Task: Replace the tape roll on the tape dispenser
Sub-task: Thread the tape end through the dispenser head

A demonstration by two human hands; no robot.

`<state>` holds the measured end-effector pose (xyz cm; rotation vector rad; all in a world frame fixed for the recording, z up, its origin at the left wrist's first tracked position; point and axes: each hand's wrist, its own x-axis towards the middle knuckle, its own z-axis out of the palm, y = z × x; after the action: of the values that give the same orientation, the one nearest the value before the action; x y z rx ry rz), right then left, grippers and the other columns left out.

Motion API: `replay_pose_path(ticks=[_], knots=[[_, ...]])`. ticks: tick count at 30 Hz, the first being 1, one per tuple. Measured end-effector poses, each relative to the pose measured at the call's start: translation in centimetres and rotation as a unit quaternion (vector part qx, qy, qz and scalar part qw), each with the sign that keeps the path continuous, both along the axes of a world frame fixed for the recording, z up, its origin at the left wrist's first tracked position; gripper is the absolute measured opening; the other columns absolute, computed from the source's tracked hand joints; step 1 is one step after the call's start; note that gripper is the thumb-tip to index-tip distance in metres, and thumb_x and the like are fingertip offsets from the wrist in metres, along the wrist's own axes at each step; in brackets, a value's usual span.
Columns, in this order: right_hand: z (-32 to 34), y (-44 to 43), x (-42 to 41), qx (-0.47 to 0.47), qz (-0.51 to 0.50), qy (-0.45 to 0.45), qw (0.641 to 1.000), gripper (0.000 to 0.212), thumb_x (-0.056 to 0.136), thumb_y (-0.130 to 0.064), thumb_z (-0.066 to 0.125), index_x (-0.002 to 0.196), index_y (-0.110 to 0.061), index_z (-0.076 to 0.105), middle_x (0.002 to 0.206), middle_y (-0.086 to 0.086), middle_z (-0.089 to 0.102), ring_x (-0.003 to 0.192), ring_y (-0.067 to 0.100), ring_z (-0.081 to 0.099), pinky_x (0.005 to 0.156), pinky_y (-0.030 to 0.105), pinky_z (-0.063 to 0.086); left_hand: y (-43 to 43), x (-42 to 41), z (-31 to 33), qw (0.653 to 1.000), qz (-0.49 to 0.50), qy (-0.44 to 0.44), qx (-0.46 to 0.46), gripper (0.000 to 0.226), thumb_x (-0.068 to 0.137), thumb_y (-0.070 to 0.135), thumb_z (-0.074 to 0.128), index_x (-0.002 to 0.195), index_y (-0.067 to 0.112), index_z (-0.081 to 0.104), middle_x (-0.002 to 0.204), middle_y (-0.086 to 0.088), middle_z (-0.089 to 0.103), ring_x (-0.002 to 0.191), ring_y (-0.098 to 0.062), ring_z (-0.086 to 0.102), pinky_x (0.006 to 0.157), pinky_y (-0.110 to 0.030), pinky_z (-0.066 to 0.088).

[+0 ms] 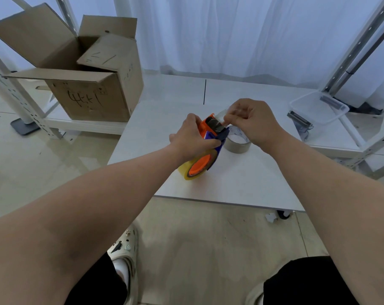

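Tape dispenser (211, 137): tabletop (241, 179) centre, clamped by closed left hand (193, 137) for steadiness. New yellow tape roll (192, 170) mounted. Right hand (250, 122) pinches tape end (222, 113), apparently threading. Spent roll (238, 143): at 3 o'clock, discarded.

It looked like a packing or storage workroom rather than a home. White perforated metal shelving uprights (5, 84) stood on a pale glossy tiled floor (54, 155), with an open brown cardboard box (92, 93) marked in black pen. A plain white worktable (241, 177) stood before white curtains (230, 34), beside a clear plastic tub (318, 106).
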<state>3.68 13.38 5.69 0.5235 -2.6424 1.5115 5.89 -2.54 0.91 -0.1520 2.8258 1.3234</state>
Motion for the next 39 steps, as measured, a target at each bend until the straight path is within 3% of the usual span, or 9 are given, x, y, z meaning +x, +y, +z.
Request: replay_pose_path(ticks=[4, 7, 15, 20, 23, 28, 32, 35, 39], knots=[[0.3, -0.2, 0.1, -0.002, -0.059, -0.049, 0.997, 0.013, 0.081, -0.01, 0.068, 0.071, -0.014, 0.061, 0.081, 0.011, 0.07, 0.076, 0.017, 0.066, 0.074, 0.025, 0.053, 0.5, 0.0, -0.2, 0.998, 0.028, 0.027, -0.045, 0.057, 0.069, 0.054, 0.07, 0.102, 0.021, 0.037, 0.101, 0.001, 0.054, 0.082, -0.018, 0.049, 0.082, -0.037, 0.031], [0.5, -0.7, 0.0, 0.012, -0.112, -0.08, 0.99, 0.018, 0.08, -0.014, 0.069, 0.065, -0.012, 0.058, 0.073, 0.001, 0.059, 0.07, 0.011, 0.055, 0.062, 0.022, 0.043, 0.7, 0.0, -0.2, 0.996, 0.044, 0.038, -0.065, 0.055, 0.07, 0.052, 0.069, 0.101, 0.021, 0.035, 0.099, 0.002, 0.052, 0.081, -0.018, 0.048, 0.08, -0.036, 0.026], [0.8, -1.6, 0.6, 0.02, -0.162, -0.105, 0.981, 0.03, 0.081, -0.015, 0.064, 0.056, -0.012, 0.049, 0.068, 0.001, 0.052, 0.068, 0.015, 0.05, 0.064, 0.027, 0.04, 0.9, 0.2, -0.1, 0.994, 0.056, 0.051, -0.083, 0.056, 0.071, 0.051, 0.068, 0.1, 0.019, 0.033, 0.099, 0.002, 0.045, 0.084, -0.02, 0.046, 0.078, -0.036, 0.024], [1.0, -1.9, 0.9, -0.007, -0.208, -0.109, 0.972, 0.017, 0.075, -0.018, 0.06, 0.069, -0.003, 0.057, 0.085, 0.032, 0.061, 0.068, 0.024, 0.05, 0.062, 0.031, 0.041, 1.3, 0.5, -0.3, 0.99, 0.016, 0.082, -0.114, 0.054, 0.072, 0.052, 0.065, 0.1, 0.019, 0.034, 0.098, 0.002, 0.046, 0.085, -0.021, 0.049, 0.076, -0.036, 0.024], [1.2, -2.5, 1.2, -0.03, -0.222, -0.118, 0.967, 0.019, 0.075, -0.018, 0.058, 0.073, 0.001, 0.06, 0.087, 0.034, 0.06, 0.067, 0.024, 0.049, 0.061, 0.032, 0.042, 1.6, 0.9, -0.3, 0.987, -0.002, 0.098, -0.127, 0.052, 0.073, 0.052, 0.065, 0.097, 0.019, 0.032, 0.098, 0.001, 0.047, 0.084, -0.021, 0.05, 0.076, -0.036, 0.024], [1.2, -3.3, 0.9, -0.056, -0.21, -0.124, 0.968, 0.008, 0.079, -0.015, 0.057, 0.076, -0.008, 0.058, 0.078, 0.016, 0.053, 0.068, 0.019, 0.049, 0.049, 0.021, 0.038, 2.2, 1.3, -0.6, 0.984, -0.025, 0.113, -0.137, 0.051, 0.073, 0.05, 0.065, 0.096, 0.02, 0.031, 0.099, 0.001, 0.047, 0.087, -0.023, 0.051, 0.077, -0.036, 0.025], [1.1, -2.4, 0.3, -0.045, -0.217, -0.121, 0.967, 0.032, 0.073, -0.015, 0.063, 0.081, 0.016, 0.062, 0.081, 0.032, 0.06, 0.068, 0.024, 0.052, 0.067, 0.042, 0.053, 1.3, 0.8, -0.4, 0.991, 0.001, 0.077, -0.105, 0.054, 0.074, 0.052, 0.066, 0.103, 0.02, 0.033, 0.102, 0.003, 0.045, 0.089, -0.02, 0.048, 0.079, -0.037, 0.027], [1.2, -1.7, -0.1, -0.06, -0.195, -0.172, 0.964, 0.015, 0.076, -0.011, 0.067, 0.07, 0.001, 0.062, 0.071, 0.013, 0.062, 0.071, 0.022, 0.059, 0.074, 0.037, 0.055, 0.8, 0.7, -0.2, 0.993, -0.006, 0.059, -0.098, 0.057, 0.074, 0.053, 0.066, 0.107, 0.021, 0.033, 0.104, 0.003, 0.046, 0.089, -0.02, 0.048, 0.083, -0.038, 0.033], [1.6, -1.2, -0.1, -0.101, -0.159, -0.259, 0.947, 0.008, 0.082, -0.012, 0.066, 0.08, -0.011, 0.058, 0.079, 0.008, 0.063, 0.074, 0.022, 0.063, 0.072, 0.032, 0.056, 0.9, 0.8, 0.2, 0.991, -0.037, 0.052, -0.118, 0.062, 0.073, 0.06, 0.064, 0.109, 0.02, 0.033, 0.102, 0.003, 0.047, 0.088, -0.021, 0.05, 0.084, -0.04, 0.035]])
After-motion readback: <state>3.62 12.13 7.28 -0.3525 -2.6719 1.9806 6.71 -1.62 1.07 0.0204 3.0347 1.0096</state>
